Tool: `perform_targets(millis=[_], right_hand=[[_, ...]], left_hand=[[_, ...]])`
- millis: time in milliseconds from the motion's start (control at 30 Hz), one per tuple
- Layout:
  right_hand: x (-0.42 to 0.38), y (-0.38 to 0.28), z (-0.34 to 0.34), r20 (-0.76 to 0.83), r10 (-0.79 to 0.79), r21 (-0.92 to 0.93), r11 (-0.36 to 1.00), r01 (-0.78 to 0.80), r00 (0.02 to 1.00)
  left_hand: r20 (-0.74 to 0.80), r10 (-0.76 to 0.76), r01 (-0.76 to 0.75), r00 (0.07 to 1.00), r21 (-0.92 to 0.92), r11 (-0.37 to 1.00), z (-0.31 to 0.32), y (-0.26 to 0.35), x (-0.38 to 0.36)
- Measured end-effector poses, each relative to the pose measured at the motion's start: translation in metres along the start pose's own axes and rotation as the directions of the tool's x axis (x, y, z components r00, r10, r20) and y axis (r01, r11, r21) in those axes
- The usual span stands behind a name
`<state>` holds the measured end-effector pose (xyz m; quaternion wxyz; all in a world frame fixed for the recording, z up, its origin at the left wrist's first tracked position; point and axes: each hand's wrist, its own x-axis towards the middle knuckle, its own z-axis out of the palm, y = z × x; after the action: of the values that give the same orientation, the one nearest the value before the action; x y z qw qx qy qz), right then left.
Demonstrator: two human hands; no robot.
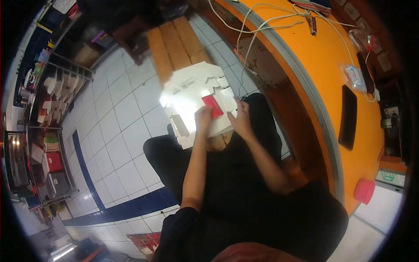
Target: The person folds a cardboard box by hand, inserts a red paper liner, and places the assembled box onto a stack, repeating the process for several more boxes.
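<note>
A flat white cardboard sheet [192,94] with cut and folded edges lies over the end of a wooden bench between the person's knees. On it is a red card-like piece [212,106], tilted, near the sheet's right side. My left hand [203,118] is closed at the lower left edge of the red piece; its fingertips are too small to make out fully. My right hand [240,117] is just right of the red piece, at the sheet's right edge, thumb and fingers apart, beside a raised white flap [228,99].
The wooden bench [176,43] runs away ahead. On the right, an orange table [323,74] holds white cables [262,28], a black object [348,118], a plastic packet [355,77] and a pink cup [364,191]. Shelves [61,126] with boxes stand at left.
</note>
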<state>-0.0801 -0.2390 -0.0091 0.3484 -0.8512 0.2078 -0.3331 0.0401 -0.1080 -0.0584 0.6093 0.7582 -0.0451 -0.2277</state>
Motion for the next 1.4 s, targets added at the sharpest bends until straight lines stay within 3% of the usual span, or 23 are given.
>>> perform_targets(millis=[33, 67, 100, 167, 267, 333, 433, 500, 567, 667, 767, 800, 867, 900, 933, 967, 1067, 1133, 1167, 1233, 1300, 1333, 1400], right_hand=[[-0.003, 0.002, -0.003, 0.000, 0.006, 0.002, 1.000, -0.006, 1.000], [-0.007, 0.004, -0.005, 0.156, 0.259, 0.077, 0.959, -0.273, 0.953], [-0.011, 0.006, -0.006, 0.322, 0.473, 0.105, 0.843, -0.527, 0.820], [-0.013, 0.004, -0.005, 0.297, 0.450, 0.160, 0.846, -0.509, 0.842], [-0.010, -0.006, 0.000, 0.237, 0.391, 0.276, 0.851, -0.447, 0.889], [-0.008, -0.015, -0.003, 0.327, 0.384, 0.359, 0.795, -0.489, 0.864], [-0.011, -0.018, -0.005, 0.361, 0.254, 0.240, 0.904, -0.353, 0.897], [-0.011, -0.019, -0.003, 0.320, 0.204, 0.264, 0.919, -0.294, 0.925], [-0.009, -0.019, -0.001, 0.303, 0.231, 0.188, 0.937, -0.295, 0.925], [-0.009, -0.018, 0.003, 0.250, 0.148, 0.185, 0.963, -0.197, 0.957], [-0.004, -0.011, 0.014, 0.216, 0.211, 0.157, 0.956, -0.247, 0.953], [-0.001, -0.013, 0.015, 0.219, 0.212, 0.157, 0.956, -0.249, 0.952], [0.006, -0.016, 0.018, 0.215, 0.333, 0.353, 0.850, -0.391, 0.918], [0.007, -0.018, 0.017, 0.219, 0.330, 0.353, 0.850, -0.390, 0.918], [0.007, -0.020, 0.017, 0.176, 0.300, 0.192, 0.924, -0.332, 0.938], [0.007, -0.019, 0.017, 0.138, 0.262, 0.022, 0.963, -0.267, 0.955], [-0.009, 0.019, 0.035, 0.282, 0.324, 0.011, 0.940, -0.340, 0.903], [-0.002, 0.009, 0.025, 0.239, 0.297, 0.002, 0.952, -0.307, 0.924], [0.000, 0.004, 0.022, 0.194, 0.263, -0.013, 0.964, -0.265, 0.945], [0.000, 0.001, 0.025, 0.112, 0.221, 0.087, 0.969, -0.231, 0.969], [0.006, -0.006, 0.022, 0.164, 0.174, 0.154, 0.968, -0.200, 0.971], [0.006, -0.010, 0.020, 0.206, 0.198, 0.127, 0.966, -0.227, 0.958], [0.006, -0.014, 0.019, 0.212, 0.149, 0.133, 0.975, -0.179, 0.966]], left_hand=[[-0.014, -0.055, 0.052, 0.998, -0.167, 0.985, -0.002, 0.005, -0.003], [-0.027, -0.070, 0.063, 0.997, -0.219, 0.974, -0.003, 0.020, -0.011], [-0.026, -0.076, 0.069, 0.997, -0.216, 0.974, -0.006, 0.028, -0.016], [0.035, -0.068, 0.072, 0.997, -0.115, 0.991, -0.011, 0.037, -0.020], [0.071, -0.052, 0.063, 0.996, -0.154, 0.986, -0.006, 0.038, -0.023], [0.092, -0.037, 0.052, 0.995, -0.168, 0.984, -0.004, 0.039, -0.024], [0.121, 0.003, 0.017, 0.993, -0.163, 0.986, 0.001, 0.036, -0.023], [0.131, 0.022, -0.004, 0.991, -0.134, 0.991, 0.003, 0.026, -0.021], [0.089, 0.125, -0.128, 0.988, 0.023, 0.992, 0.005, 0.018, -0.018], [0.057, 0.119, -0.127, 0.991, 0.173, 0.977, 0.009, 0.044, -0.035], [0.084, 0.235, -0.248, 0.968, 0.243, 0.938, 0.018, 0.030, -0.034], [0.104, 0.183, -0.205, 0.978, 0.277, 0.939, 0.022, 0.043, -0.042], [0.144, 0.158, -0.193, 0.977, 0.277, 0.941, 0.015, 0.058, -0.049], [0.186, 0.133, -0.181, 0.974, 0.273, 0.945, 0.011, 0.060, -0.050], [0.179, 0.164, -0.187, 0.970, 0.116, 0.975, 0.003, 0.046, -0.045], [0.122, 0.210, -0.230, 0.970, 0.185, 0.955, -0.010, 0.065, -0.054], [-0.211, 0.421, -0.316, 0.882, 0.399, 0.861, -0.065, 0.077, -0.059], [-0.433, 0.334, -0.128, 0.837, 0.438, 0.890, -0.101, 0.104, -0.077], [-0.516, 0.304, -0.036, 0.801, 0.466, 0.884, -0.123, 0.080, -0.070], [-0.415, 0.017, 0.109, 0.910, 0.278, 0.954, -0.147, 0.052, -0.065], [-0.055, -0.205, 0.191, 0.977, -0.191, 0.963, -0.153, 0.028, -0.062], [0.062, -0.218, 0.226, 0.974, -0.176, 0.958, -0.154, 0.017, -0.061], [0.099, -0.156, 0.182, 0.983, -0.362, 0.914, -0.134, 0.044, -0.074]])
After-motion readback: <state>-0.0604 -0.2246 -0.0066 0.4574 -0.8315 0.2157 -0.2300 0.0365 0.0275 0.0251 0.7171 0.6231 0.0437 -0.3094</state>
